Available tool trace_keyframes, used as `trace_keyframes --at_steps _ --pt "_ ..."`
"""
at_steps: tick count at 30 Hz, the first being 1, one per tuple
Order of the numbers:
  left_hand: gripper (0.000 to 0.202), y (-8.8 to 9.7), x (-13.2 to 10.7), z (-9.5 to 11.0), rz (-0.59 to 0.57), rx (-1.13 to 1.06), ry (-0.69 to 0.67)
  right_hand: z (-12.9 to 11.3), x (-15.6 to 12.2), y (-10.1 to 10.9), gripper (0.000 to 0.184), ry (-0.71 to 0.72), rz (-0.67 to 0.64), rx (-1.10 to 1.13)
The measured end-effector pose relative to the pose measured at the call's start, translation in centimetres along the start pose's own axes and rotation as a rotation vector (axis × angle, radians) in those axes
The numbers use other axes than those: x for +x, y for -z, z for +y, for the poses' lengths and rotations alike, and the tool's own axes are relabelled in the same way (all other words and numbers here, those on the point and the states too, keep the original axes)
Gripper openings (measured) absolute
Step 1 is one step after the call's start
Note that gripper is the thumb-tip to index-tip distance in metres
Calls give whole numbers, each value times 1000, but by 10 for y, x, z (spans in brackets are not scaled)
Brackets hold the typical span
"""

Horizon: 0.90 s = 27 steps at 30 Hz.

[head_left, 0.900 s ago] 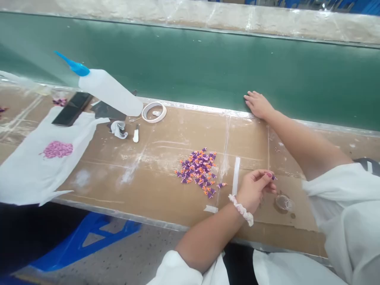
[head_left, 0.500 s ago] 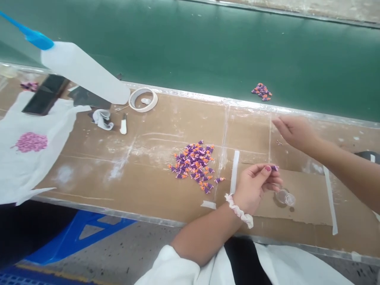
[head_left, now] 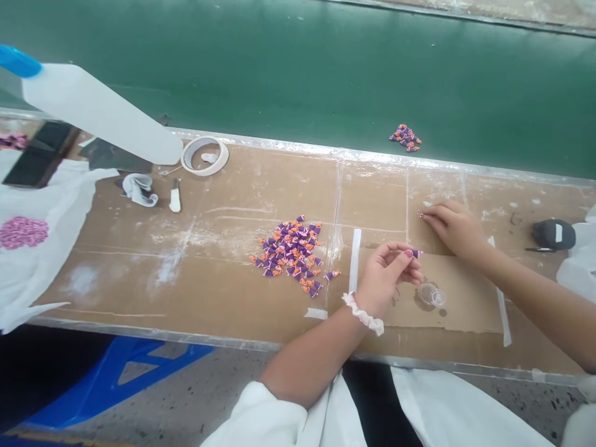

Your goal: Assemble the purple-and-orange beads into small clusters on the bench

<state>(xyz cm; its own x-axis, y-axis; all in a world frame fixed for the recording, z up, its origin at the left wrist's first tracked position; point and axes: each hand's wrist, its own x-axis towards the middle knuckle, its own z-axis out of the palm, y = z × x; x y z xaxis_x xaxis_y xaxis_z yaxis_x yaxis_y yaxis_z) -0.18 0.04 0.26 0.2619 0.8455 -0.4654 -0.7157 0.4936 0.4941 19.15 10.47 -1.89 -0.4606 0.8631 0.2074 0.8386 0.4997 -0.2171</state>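
My left hand [head_left: 382, 276], with a white scrunchie at the wrist, pinches a small purple cone-shaped piece [head_left: 418, 254] between thumb and fingers. Farther out, the fingertips of my right hand [head_left: 455, 228] are pinched down at a few tiny shiny beads [head_left: 419, 213] on the table; whether a bead is between them cannot be made out. Below my left fingers stands a small clear cup [head_left: 437, 298] on a taped-down cardboard sheet [head_left: 470, 304]. To the left lies a pile of purple-and-orange figures [head_left: 293, 248], one of them slightly apart.
A smaller group of figures [head_left: 405, 138] lies on the green surface [head_left: 279, 81]. Leftward are a tape roll [head_left: 222, 162], a white bottle [head_left: 102, 112], a small white-handled tool [head_left: 175, 198] and pink bits [head_left: 23, 233] on white sheeting. A black round object [head_left: 553, 234] sits at right.
My right hand has come down from above the table to the tiny beads, fingertips now at them. The left hand keeps its hold on the purple piece. The view has shifted slightly right.
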Motion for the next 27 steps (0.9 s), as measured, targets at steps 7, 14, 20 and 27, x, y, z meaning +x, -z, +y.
trace_keyframes --at_steps 7,14,20,27 --pt "35 5 7 -1 -33 258 -47 -1 3 -9 21 -15 39 -48" --pt "41 1 2 -1 -163 324 72 -59 -49 33 11 95 210 466" --pt "40 -2 -4 -7 -323 257 167 -86 -76 46 17 113 154 666" --pt "33 -4 -11 -4 -355 305 148 -87 -81 57 29 159 228 625"
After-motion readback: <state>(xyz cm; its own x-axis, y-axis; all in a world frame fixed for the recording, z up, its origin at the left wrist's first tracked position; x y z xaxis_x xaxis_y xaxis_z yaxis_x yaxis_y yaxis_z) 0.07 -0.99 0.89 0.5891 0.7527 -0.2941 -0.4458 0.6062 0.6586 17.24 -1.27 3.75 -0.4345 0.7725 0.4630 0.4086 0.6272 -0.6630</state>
